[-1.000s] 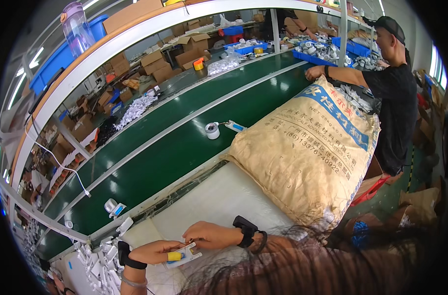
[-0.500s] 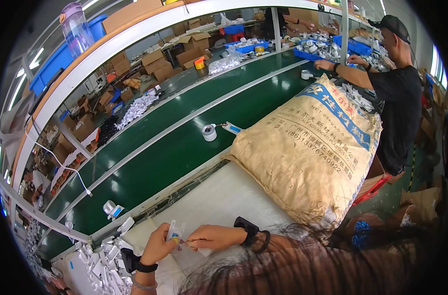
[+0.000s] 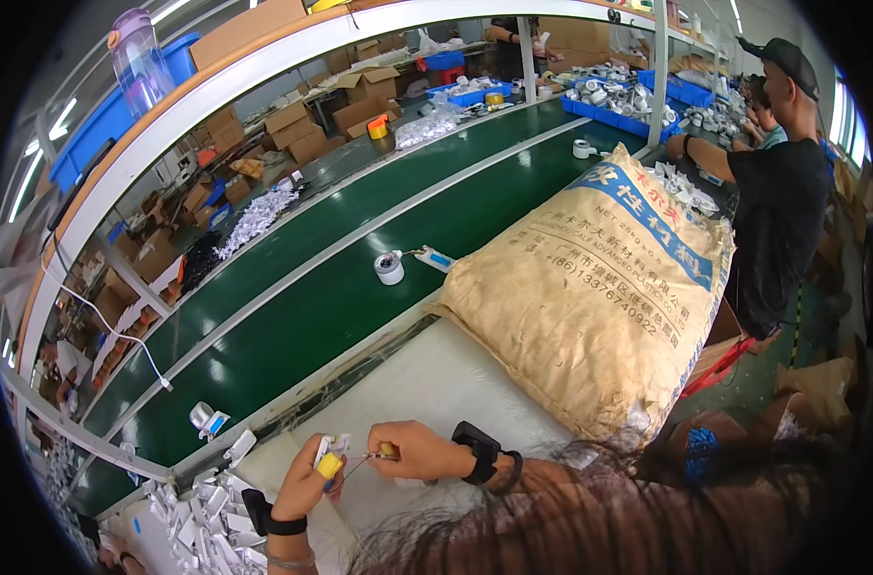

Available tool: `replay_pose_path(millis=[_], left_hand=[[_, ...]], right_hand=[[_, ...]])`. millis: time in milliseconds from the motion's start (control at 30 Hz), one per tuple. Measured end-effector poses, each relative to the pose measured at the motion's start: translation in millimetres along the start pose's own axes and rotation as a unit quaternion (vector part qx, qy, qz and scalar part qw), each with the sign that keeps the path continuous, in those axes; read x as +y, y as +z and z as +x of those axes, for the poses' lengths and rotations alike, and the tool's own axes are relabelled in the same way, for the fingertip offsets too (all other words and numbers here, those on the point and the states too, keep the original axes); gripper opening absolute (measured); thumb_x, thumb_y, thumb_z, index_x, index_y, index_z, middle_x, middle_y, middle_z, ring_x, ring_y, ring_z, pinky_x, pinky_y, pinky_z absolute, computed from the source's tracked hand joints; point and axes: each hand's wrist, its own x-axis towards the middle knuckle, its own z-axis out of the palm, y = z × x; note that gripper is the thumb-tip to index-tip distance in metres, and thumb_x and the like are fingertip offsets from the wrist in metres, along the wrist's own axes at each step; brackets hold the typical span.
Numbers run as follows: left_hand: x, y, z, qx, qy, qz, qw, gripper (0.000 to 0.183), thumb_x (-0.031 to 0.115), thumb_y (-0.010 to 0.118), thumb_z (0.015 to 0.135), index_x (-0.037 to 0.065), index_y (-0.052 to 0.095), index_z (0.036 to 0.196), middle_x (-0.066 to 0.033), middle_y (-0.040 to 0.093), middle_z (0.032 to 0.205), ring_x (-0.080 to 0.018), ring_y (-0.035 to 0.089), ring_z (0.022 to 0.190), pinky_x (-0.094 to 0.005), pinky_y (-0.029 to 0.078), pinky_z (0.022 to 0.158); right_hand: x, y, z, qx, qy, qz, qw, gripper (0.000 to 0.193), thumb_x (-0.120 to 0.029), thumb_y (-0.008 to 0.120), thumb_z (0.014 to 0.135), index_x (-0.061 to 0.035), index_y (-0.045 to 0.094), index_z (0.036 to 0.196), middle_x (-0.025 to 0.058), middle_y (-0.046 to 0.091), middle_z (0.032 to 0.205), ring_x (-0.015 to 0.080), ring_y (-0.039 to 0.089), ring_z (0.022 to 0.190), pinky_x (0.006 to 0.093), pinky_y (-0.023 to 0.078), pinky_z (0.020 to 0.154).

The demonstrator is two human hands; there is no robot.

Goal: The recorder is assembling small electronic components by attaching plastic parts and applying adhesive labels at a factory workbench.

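Observation:
My left hand [image 3: 302, 487] is closed around a small white plastic housing [image 3: 338, 443]. A yellow block [image 3: 329, 466] shows at the housing's lower side, by my fingertips. To its right, my right hand [image 3: 415, 450] pinches a small yellowish piece [image 3: 389, 449], partly covered by the fingers. Thin dark strands [image 3: 358, 460] run between the two hands; whether they are wires or a slim tool I cannot make out. Both hands are above the pale, plastic-covered work surface [image 3: 417, 383]. Beside my left wrist lies a heap of white plastic housings [image 3: 202, 513].
A large, full tan sack [image 3: 590, 278] lies to the right. On the green conveyor belt [image 3: 293, 321] stand a white round unit [image 3: 389, 268] with a wired part and another white unit [image 3: 206, 419]. A person in black [image 3: 777, 192] works at far right near blue trays [image 3: 619, 120].
The housing in my left hand has turned, and the yellow block now shows. My right hand has shifted slightly up, with the yellowish piece visible in its fingers. The whole view has shifted slightly.

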Motion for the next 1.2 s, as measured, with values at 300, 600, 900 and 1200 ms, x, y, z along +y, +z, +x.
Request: replay_pose_path(millis=[300,600,900,1200], left_hand=[[-25.6,50.5,43.1,0.100,0.052,-0.220,0.969,0.023,0.020,0.045,0.097,0.002,0.052,0.110,-0.0093,0.060,0.083,-0.0182,0.060,0.062,-0.0328,0.053,0.052],[-61.1,55.0,57.5,0.125,0.061,-0.283,0.949,0.025,0.024,0.046,0.093,0.004,0.048,0.108,-0.0103,0.057,0.079,-0.0200,0.057,0.055,-0.0344,0.050,0.042],[-55.5,56.9,46.7,0.118,0.120,-0.258,0.951,0.029,0.011,0.041,0.088,0.003,0.044,0.115,-0.0097,0.056,0.085,-0.0182,0.057,0.061,-0.0327,0.052,0.048],[-45.0,59.3,36.6,0.120,0.156,-0.188,0.962,0.042,0.011,0.048,0.089,0.005,0.038,0.129,-0.0063,0.055,0.085,-0.0130,0.055,0.067,-0.0289,0.049,0.054]], right_hand=[[13.3,-7.8,-2.9,0.199,-0.026,-0.296,0.934,0.009,-0.016,0.070,0.079,-0.0136,0.065,0.087,0.0020,0.058,0.070,0.0225,0.058,0.070,0.0345,0.044,0.076],[25.7,5.9,-3.8,0.164,-0.007,-0.207,0.965,0.010,-0.015,0.067,0.083,-0.0095,0.066,0.091,0.0039,0.064,0.079,0.0232,0.061,0.077,0.0357,0.043,0.081],[28.4,13.1,-3.5,0.124,-0.035,-0.199,0.972,0.014,-0.009,0.063,0.085,-0.0096,0.062,0.099,0.0045,0.066,0.084,0.0226,0.062,0.079,0.0386,0.042,0.089],[20.0,8.0,2.5,0.075,-0.047,-0.233,0.968,0.011,-0.007,0.069,0.076,-0.0105,0.068,0.086,0.0016,0.066,0.084,0.0191,0.062,0.084,0.0411,0.043,0.090]])
